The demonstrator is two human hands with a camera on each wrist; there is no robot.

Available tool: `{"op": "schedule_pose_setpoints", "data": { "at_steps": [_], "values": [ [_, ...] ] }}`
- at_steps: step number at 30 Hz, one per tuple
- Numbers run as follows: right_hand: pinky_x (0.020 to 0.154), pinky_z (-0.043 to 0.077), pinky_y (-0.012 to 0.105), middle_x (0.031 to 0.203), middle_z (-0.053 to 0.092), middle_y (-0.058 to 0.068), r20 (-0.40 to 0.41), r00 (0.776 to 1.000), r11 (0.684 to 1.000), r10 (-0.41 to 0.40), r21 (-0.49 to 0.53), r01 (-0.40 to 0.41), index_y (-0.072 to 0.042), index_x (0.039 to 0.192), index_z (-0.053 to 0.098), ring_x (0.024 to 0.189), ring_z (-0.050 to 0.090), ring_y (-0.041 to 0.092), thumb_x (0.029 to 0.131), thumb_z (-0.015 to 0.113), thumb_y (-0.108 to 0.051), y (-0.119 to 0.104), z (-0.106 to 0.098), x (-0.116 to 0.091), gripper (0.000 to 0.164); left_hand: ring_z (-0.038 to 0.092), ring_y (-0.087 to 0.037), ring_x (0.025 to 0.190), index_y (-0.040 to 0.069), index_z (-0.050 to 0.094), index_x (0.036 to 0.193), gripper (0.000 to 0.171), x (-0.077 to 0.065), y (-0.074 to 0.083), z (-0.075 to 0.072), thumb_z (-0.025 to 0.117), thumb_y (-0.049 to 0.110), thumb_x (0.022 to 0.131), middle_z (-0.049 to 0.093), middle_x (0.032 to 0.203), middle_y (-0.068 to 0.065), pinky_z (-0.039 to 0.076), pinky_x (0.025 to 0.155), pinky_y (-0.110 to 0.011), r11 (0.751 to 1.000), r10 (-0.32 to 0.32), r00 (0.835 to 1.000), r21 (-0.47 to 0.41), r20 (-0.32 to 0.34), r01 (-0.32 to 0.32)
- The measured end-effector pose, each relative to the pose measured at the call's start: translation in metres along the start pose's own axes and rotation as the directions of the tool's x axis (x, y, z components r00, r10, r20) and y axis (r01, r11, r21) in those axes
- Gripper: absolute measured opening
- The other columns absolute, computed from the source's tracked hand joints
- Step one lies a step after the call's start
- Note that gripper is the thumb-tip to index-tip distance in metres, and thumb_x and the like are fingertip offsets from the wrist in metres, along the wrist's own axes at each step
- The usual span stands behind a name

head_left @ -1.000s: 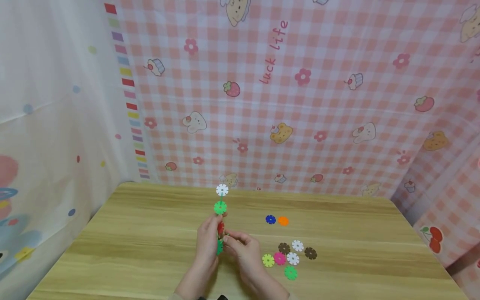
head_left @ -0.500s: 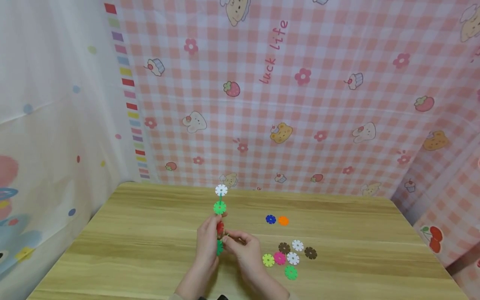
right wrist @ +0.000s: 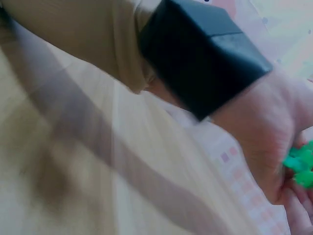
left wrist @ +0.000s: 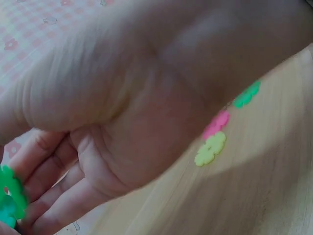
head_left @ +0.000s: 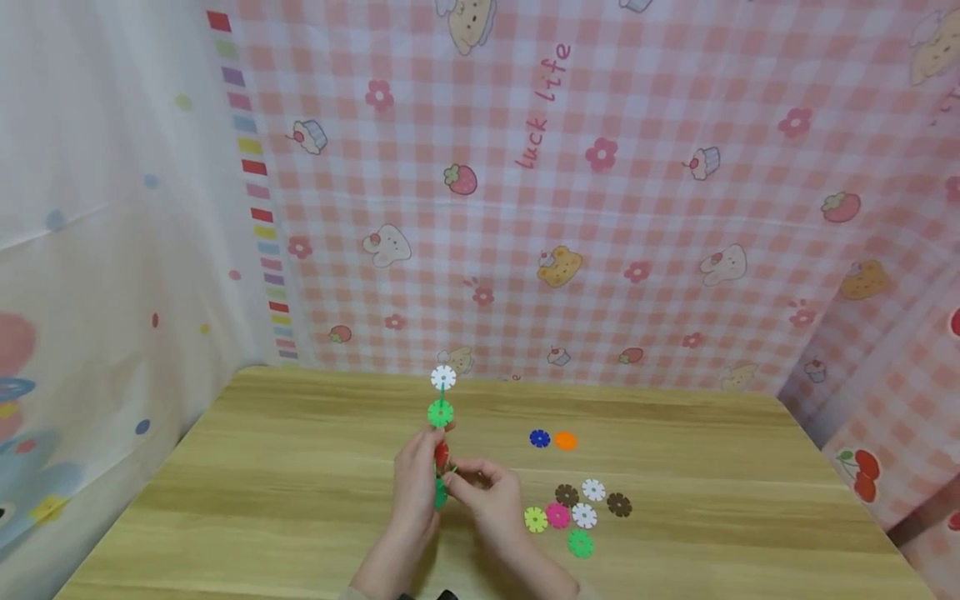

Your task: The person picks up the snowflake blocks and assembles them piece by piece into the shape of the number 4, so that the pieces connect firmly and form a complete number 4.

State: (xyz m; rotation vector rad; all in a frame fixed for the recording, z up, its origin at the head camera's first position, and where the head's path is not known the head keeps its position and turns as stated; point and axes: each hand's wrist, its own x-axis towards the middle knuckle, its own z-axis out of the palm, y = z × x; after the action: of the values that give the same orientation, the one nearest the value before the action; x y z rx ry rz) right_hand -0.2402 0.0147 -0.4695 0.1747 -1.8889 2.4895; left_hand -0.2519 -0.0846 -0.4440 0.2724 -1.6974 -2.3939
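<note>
Chain of coloured, notched, round plastic-looking discs [head_left: 441,414] sits between the two hands; left hand [head_left: 414,479] has its grip closed round the chain from the left, right hand [head_left: 495,504] pinches in from the right, fingertips at the chain's right flank, level with the stretch just below the red disc [head_left: 441,454]. Key relation: chain's long axis runs away from the person, roughly square to the right grip's approach. Both hands are at it, neither nearer. Beyond the left grip: a green disc, then one edge-on, then the white end disc [head_left: 443,377]. Another green disc [head_left: 440,493] shows between the palms. Loose discs lie on the wood-grain desk [head_left: 300,467] right of the right grip, pink disc [head_left: 558,516] and yellow-green disc [head_left: 536,520] among the closest. Hard to read: red disc half covered by left fingers, piece at right fingertips mostly hidden, so can't tell if it's seated. Both wrist views crop the held green pieces at the edge. Chain upright or tilted: can't tell.
</note>
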Motion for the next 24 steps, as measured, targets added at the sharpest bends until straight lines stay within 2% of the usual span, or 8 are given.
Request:
{"op": "schedule_pose_setpoints", "data": {
  "at_steps": [4,8,12,18,21,23,24],
  "values": [
    [0.079,0.055,0.027,0.093,0.069,0.015,-0.023,1.000,1.000,0.008,0.011,-0.008,0.014,0.101,0.064,0.083,0.067,0.016,0.076,0.072,0.006,0.002,0.002,-0.001,0.027,0.039,-0.008,0.057,0.000,0.070,0.104,0.025,0.000,0.000,0.000,0.053,0.015,0.093,0.038,0.064,0.004,0.033,0.048,-0.019,1.000,0.004,1.000,0.002,-0.004,-0.004],
    [0.082,0.054,0.029,0.097,0.069,0.016,-0.022,1.000,1.000,0.022,0.018,-0.021,0.014,0.102,0.064,0.089,0.067,0.018,0.078,0.072,0.004,0.001,0.001,0.000,0.028,0.040,-0.008,0.058,0.001,0.071,0.103,0.023,0.001,0.001,0.001,0.054,0.014,0.093,0.040,0.064,0.004,0.034,0.051,-0.019,1.000,0.006,1.000,-0.019,-0.007,-0.006],
    [0.082,0.054,0.029,0.098,0.069,0.013,-0.011,0.999,0.998,0.050,0.032,-0.050,0.013,0.104,0.063,0.089,0.067,0.018,0.079,0.070,0.001,-0.001,-0.001,0.002,0.028,0.039,-0.008,0.060,0.001,0.070,0.105,0.024,0.003,0.001,0.000,0.053,0.014,0.094,0.041,0.066,0.004,0.034,0.054,-0.020,0.999,0.001,1.000,-0.035,0.025,-0.001],
    [0.081,0.055,0.034,0.098,0.067,0.010,0.023,0.997,0.997,0.076,0.030,-0.077,0.013,0.110,0.062,0.083,0.066,0.015,0.091,0.064,-0.008,-0.007,-0.006,0.006,0.029,0.039,-0.010,0.062,0.002,0.069,0.110,0.027,0.004,0.000,-0.004,0.052,0.015,0.094,0.041,0.068,0.003,0.035,0.055,-0.021,0.999,-0.025,0.998,-0.035,0.066,0.028],
    [0.084,0.054,0.038,0.101,0.065,0.012,0.013,0.999,0.999,0.042,-0.025,-0.042,0.014,0.112,0.060,0.087,0.063,0.018,0.095,0.059,-0.011,-0.014,-0.018,0.016,0.031,0.040,-0.010,0.062,0.005,0.070,0.112,0.028,0.004,0.001,-0.005,0.052,0.019,0.095,0.043,0.069,0.004,0.034,0.055,-0.022,1.000,-0.028,0.997,0.001,0.073,0.028],
    [0.082,0.055,0.038,0.102,0.065,0.013,-0.012,1.000,0.992,-0.005,-0.125,0.003,0.013,0.109,0.062,0.087,0.062,0.018,0.095,0.059,-0.014,-0.017,-0.033,0.026,0.030,0.039,-0.009,0.061,0.006,0.070,0.112,0.028,0.004,0.002,-0.006,0.053,0.020,0.095,0.044,0.069,0.004,0.033,0.055,-0.022,0.999,-0.028,0.997,0.018,0.074,0.027],
    [0.081,0.055,0.036,0.101,0.066,0.013,-0.020,0.999,0.978,-0.041,-0.205,0.036,0.011,0.108,0.064,0.087,0.061,0.018,0.095,0.061,-0.016,-0.019,-0.042,0.032,0.030,0.039,-0.009,0.061,0.007,0.070,0.112,0.028,0.003,0.002,-0.007,0.053,0.021,0.095,0.044,0.069,0.004,0.032,0.054,-0.022,0.999,-0.029,0.997,0.026,0.077,0.027]
  ]
}}
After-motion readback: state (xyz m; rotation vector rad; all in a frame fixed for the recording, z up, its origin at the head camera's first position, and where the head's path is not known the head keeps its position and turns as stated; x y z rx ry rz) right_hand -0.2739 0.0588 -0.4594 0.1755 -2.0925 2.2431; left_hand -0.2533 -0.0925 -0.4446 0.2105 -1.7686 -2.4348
